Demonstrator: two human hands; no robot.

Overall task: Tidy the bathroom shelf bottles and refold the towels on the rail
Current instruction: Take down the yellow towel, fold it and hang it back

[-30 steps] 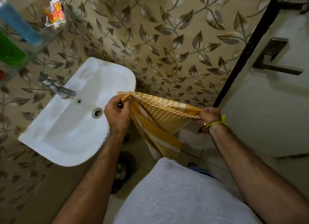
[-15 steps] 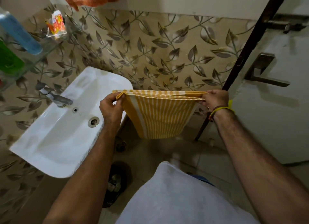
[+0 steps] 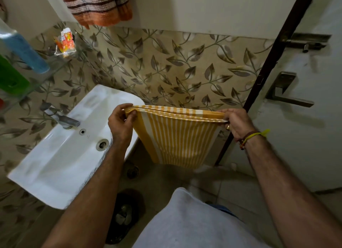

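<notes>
Fingers (image 3: 131, 116) of both hands pinch the yellow striped towel (image 3: 177, 138) taut beside the sink (image 3: 55, 159).

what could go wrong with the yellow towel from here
The yellow striped towel is held only by pinches at its top corners, left hand and right hand; a slip could undo the fold. Its lower edge hangs near the floor and beside the sink, so it might pick up dirt or damp.
</notes>
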